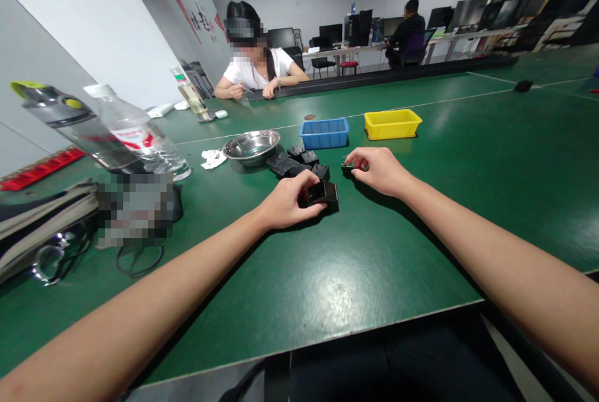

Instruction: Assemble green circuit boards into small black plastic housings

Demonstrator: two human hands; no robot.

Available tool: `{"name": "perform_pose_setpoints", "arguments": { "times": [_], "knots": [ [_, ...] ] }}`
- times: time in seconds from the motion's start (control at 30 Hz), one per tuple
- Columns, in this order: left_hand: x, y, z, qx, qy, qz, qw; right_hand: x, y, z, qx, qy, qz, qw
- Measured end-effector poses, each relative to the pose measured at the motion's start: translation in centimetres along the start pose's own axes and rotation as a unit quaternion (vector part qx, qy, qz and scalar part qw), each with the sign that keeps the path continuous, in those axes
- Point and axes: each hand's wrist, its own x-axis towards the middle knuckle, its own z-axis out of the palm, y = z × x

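Note:
My left hand (286,203) is closed on a black box-shaped housing (331,195) with a rectangular opening, held just over the green table (374,252). Thumb and fingers of my right hand (381,168) pinch a small dark piece (347,169) with a hint of green; its kind is too small to make out. The two hands are a short distance apart. Behind my left hand, several black plastic parts (283,163) lie in a heap against a shiny metal bowl (253,147).
A blue bin (324,135) and a yellow bin (393,126) stand beyond my hands. White tissue (213,158) lies left of the bowl. Bottles (140,140), glasses (49,261) and a bag (47,221) crowd the left. A person (262,71) sits across the table.

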Motion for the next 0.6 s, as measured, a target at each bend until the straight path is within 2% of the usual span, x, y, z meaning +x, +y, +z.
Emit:
{"name": "perform_pose_setpoints", "arguments": {
  "times": [0.2, 0.27, 0.47, 0.53, 0.6],
  "knots": [
    [0.0, -0.1, 0.1, -0.003, 0.001, 0.003, 1.000, 0.0, -0.1, 0.0, -0.014, -0.042, 0.001, 0.999],
    [0.0, -0.2, 0.1, -0.005, 0.000, 0.003, 1.000, 0.0, -0.2, -0.1, -0.003, -0.014, 0.008, 1.000],
    [-0.1, -0.2, 0.1, -0.004, -0.004, -0.002, 1.000, 0.3, 0.9, -1.0, 0.020, 0.154, 0.095, 0.983],
    [-0.1, -0.1, 0.1, 0.000, -0.003, -0.003, 1.000, 0.4, 1.8, -1.2, -0.001, 0.160, 0.123, 0.979],
    [-0.1, -0.1, 0.1, 0.001, -0.004, -0.003, 1.000, 0.5, 2.6, -1.3, -0.028, 0.136, 0.143, 0.980]
  ]
}}
